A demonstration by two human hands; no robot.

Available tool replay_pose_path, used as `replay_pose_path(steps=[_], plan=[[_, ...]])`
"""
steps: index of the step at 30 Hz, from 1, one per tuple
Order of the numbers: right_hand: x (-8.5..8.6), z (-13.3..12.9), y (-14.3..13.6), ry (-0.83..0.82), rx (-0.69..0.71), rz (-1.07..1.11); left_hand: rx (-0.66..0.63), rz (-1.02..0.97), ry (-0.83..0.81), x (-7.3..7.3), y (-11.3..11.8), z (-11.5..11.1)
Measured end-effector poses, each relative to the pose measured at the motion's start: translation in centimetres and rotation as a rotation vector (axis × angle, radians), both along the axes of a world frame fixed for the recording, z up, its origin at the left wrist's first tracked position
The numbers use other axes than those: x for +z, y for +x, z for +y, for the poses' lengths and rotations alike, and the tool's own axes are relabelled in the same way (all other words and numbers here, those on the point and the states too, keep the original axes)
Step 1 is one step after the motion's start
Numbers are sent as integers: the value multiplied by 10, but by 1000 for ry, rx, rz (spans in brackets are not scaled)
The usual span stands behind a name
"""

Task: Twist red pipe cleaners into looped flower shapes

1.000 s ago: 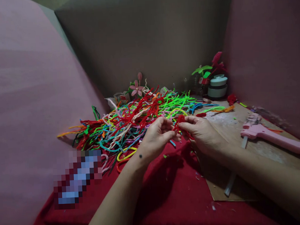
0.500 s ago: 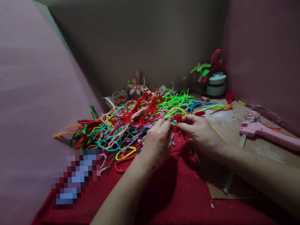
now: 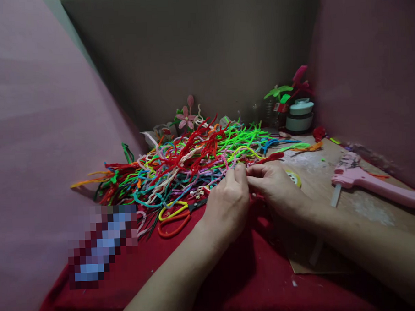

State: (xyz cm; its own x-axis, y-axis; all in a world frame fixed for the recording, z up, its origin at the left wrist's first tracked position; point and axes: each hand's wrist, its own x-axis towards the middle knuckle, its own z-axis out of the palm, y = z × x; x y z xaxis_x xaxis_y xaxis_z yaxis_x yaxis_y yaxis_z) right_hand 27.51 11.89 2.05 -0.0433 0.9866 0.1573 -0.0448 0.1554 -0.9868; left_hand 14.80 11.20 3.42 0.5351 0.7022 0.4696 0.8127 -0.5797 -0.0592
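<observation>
My left hand (image 3: 228, 198) and my right hand (image 3: 275, 184) meet in front of the pile of pipe cleaners (image 3: 190, 161), fingertips pinched together. Both are closed on a red pipe cleaner piece, which the fingers now almost wholly hide. Just beyond my right hand lies a red fuzzy petal shape (image 3: 272, 157). Left of my left wrist, scissors (image 3: 176, 218) with yellow and orange handles rest on the red cloth (image 3: 233, 278). A yellow-rimmed round spool (image 3: 294, 179) shows partly behind my right hand.
A pink glue gun (image 3: 373, 180) with a glue stick lies on cardboard (image 3: 365, 231) at right. Behind it stands a pale lidded jar (image 3: 299, 117) beside a green-leaved craft flower (image 3: 278, 95). A pink flower (image 3: 186, 117) is behind the pile. Pink panels (image 3: 44, 135) close the sides.
My left hand has shifted right and turned, closing up against my right hand. The red piece, visible between the fingers before, is now mostly covered. More of the scissors and spool shows.
</observation>
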Motion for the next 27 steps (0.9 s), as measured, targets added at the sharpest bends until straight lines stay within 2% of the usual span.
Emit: replay_pose_path(steps=[2,4,6,8,9,11,13,15,18,24,27], plan=[[-2,3,1,-21,46,60,-75,-1,5,-1,1,0],[-3,5,3,-30,69,112,-181,-84,-6,1,-1,2],[-2,6,4,-34,52,131,-224,-275,-48,6,-4,6],[0,6,5,-38,3,124,-154,-574,-163,13,-9,13],[1,6,5,-35,-17,126,-100,-730,-285,16,-12,18],[3,6,4,-21,-27,155,-36,-986,-674,20,-18,26],[2,7,3,-21,-19,182,-76,-1135,-1093,21,-23,33],[1,7,3,-42,-11,185,-149,-1235,-1314,20,-24,36],[0,6,2,-77,-18,185,-188,-1309,-1336,16,-21,35],[2,4,2,-137,-14,186,-134,-1244,-1343,17,-14,27],[2,4,2,-136,10,206,-177,-1241,-1231,18,-12,25]])
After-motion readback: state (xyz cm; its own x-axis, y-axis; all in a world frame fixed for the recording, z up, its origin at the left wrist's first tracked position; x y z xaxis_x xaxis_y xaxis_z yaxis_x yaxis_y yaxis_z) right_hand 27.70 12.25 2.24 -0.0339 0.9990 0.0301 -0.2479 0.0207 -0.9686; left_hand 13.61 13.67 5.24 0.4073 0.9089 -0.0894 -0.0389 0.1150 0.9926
